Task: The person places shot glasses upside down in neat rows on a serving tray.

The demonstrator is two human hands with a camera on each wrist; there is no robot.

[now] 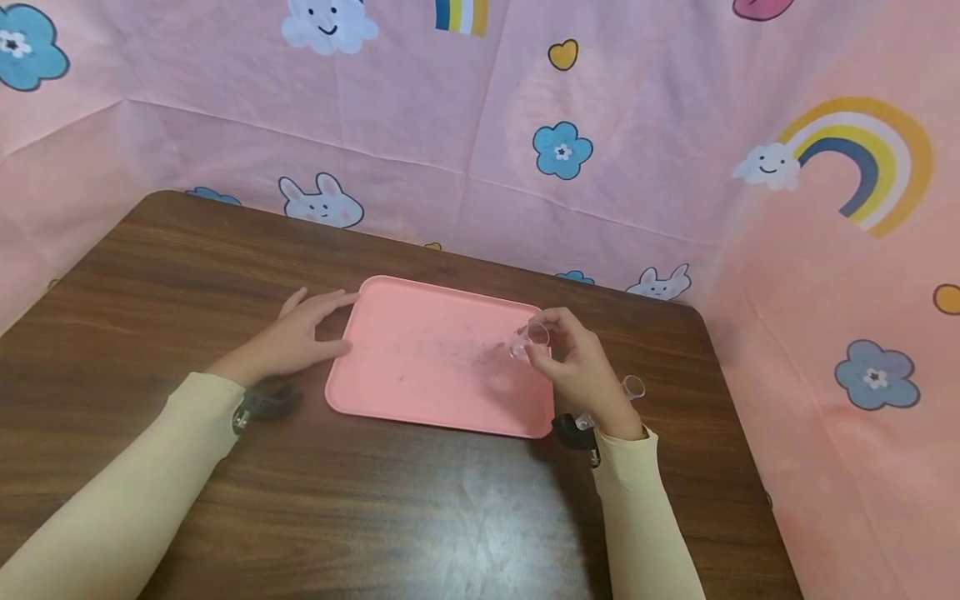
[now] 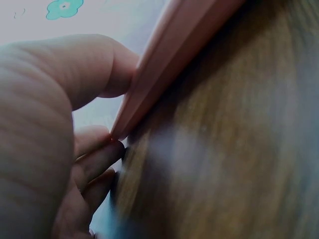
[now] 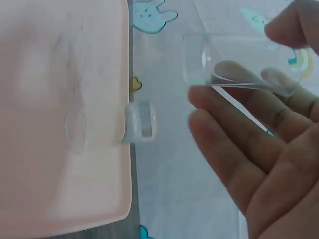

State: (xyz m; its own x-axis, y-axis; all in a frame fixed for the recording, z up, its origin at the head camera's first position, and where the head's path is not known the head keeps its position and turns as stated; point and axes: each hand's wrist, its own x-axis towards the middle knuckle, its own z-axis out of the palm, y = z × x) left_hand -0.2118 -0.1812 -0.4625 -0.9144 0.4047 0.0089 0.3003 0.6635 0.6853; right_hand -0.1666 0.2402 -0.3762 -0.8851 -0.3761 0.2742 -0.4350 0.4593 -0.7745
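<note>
In the head view my right hand (image 1: 581, 375) holds a small clear glass (image 1: 517, 346) over the right part of a pink tray (image 1: 435, 400). In the right wrist view, thumb and fingers pinch this glass (image 3: 234, 57) along its side. A second clear glass (image 1: 633, 387) stands to the right of the tray, partly hidden behind the right wrist. My left hand (image 1: 296, 333) is at the tray's left edge, fingers extended. In the left wrist view, the thumb (image 2: 107, 64) touches the tray's side (image 2: 159, 64), while fingertips meet its corner.
The tray lies on a dark wood-grain table (image 1: 360, 508). Small dark marks (image 1: 472, 350) dot the tray's surface. Pink patterned cloth (image 1: 450, 125) hangs behind the table and along its right side. Each wrist bears a dark strap-on camera (image 1: 573, 433).
</note>
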